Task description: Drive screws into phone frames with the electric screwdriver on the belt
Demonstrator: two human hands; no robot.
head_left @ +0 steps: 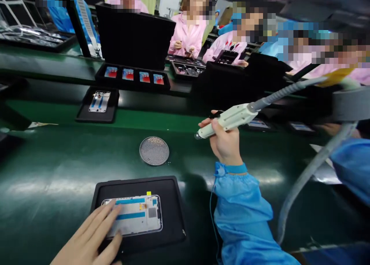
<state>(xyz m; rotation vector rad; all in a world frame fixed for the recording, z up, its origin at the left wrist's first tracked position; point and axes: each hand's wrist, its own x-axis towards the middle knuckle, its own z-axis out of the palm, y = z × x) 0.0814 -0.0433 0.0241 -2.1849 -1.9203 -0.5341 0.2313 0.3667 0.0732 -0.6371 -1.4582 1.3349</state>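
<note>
My left hand [95, 232] lies with its fingers spread over the left end of a phone frame [130, 209]. The frame is silver with blue strips and a small yellow tab, and it rests in a black foam tray [170, 218]. My right hand [227, 141] is wrapped round a pale electric screwdriver [231, 120], held in the air with its tip pointing left. A hose runs from its back end up to the right. Left of the screwdriver tip, on the green bench, is a round metal dish [154, 151] with small holes and tiny screws.
A smaller black tray [111, 116] with another phone frame [99, 101] sits further back. Behind it, a black case [101, 76] holds several red-and-blue screens. A grey hose [306, 180] hangs at the right. Several people in pink sit across the line; a blue sleeve [352, 168] shows at right.
</note>
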